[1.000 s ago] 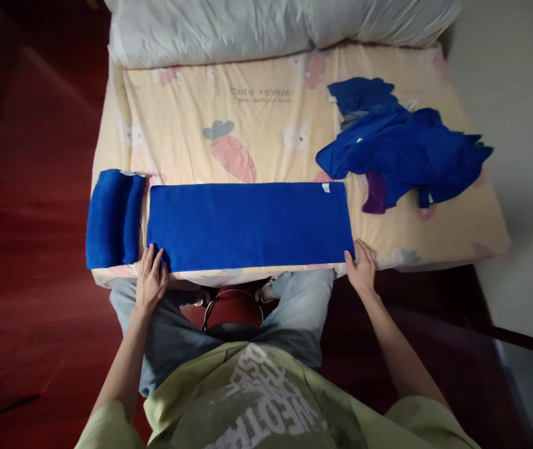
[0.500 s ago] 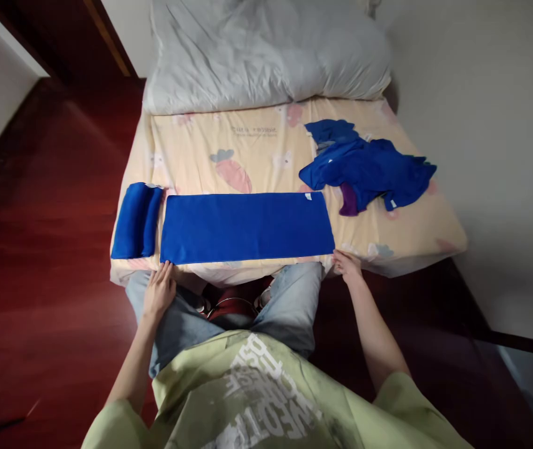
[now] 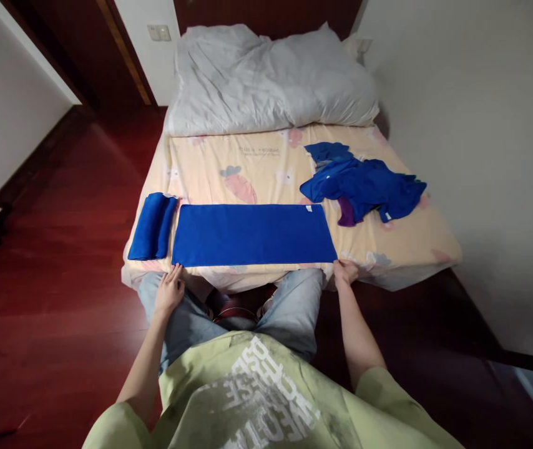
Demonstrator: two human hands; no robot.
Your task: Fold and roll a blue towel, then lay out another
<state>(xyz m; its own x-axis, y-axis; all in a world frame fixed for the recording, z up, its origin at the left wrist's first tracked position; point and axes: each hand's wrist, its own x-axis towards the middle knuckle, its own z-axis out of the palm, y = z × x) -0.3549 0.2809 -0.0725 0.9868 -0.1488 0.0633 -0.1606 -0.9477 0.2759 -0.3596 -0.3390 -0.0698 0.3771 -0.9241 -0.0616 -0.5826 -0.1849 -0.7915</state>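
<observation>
A long blue towel [image 3: 253,234] lies flat on the bed [image 3: 435,249], folded into a narrow band that runs from 9 o'clock to 3 o'clock along the near edge of the mattress; its surface is smooth and a small white tag shows at its far right corner. The left hand [image 3: 169,290] rests at the towel's near left corner, at about 7 o'clock of the band; its fingers are stretched out flat and loosely spread, the tips touching or just short of the cloth's edge, and it has nothing in its grasp. The right hand [image 3: 345,272] sits at the near right corner, at about 5 o'clock of the band; its fingers are curled at the mattress edge just beside the corner, but whether they pinch the cloth cannot be told.

Just beside the towel's left end, at 9 o'clock, lies a rolled blue towel [image 3: 152,226], its length running toward 12 o'clock; the two are close but apart. At about 2 o'clock from the flat towel, well apart from the hands, a heap of blue cloths [image 3: 362,184] lies crumpled, with a bit of purple showing at its near side. A grey duvet [image 3: 266,81] is bunched at 12 o'clock, at the head of the bed; the sheet is pale yellow with a carrot print [image 3: 241,184]; the floor [image 3: 51,262] at 9 o'clock is dark red wood.
</observation>
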